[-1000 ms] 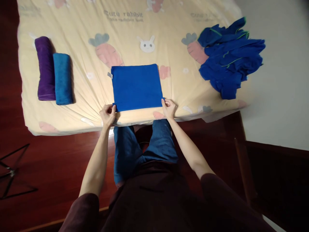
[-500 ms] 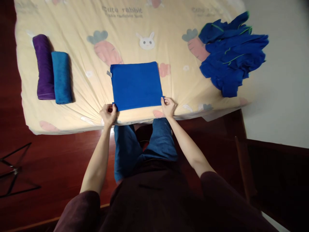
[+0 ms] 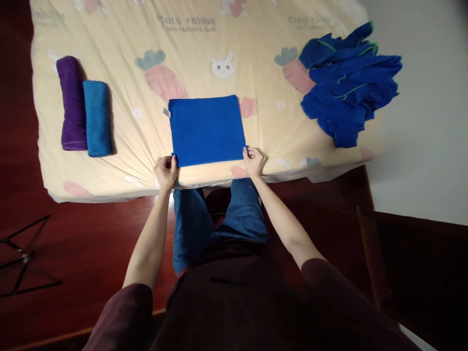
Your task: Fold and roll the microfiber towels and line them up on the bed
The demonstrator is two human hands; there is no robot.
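A folded blue towel (image 3: 206,129) lies flat on the yellow carrot-print cover (image 3: 204,53) near its front edge. My left hand (image 3: 165,171) pinches the towel's near left corner. My right hand (image 3: 254,161) pinches its near right corner. Both hands rest at the cover's front edge, fingers closed on the cloth. A small grey tag sticks out at the towel's far left corner.
A rolled purple towel (image 3: 71,103) and a rolled teal towel (image 3: 97,118) lie side by side at the left. A heap of blue towels (image 3: 348,90) sits at the right edge. Dark red floor lies below, with a black stand (image 3: 22,256) at the left.
Both hands keep their pinch on the near corners. The towel stays flat where it was; only the camera view has shifted slightly.
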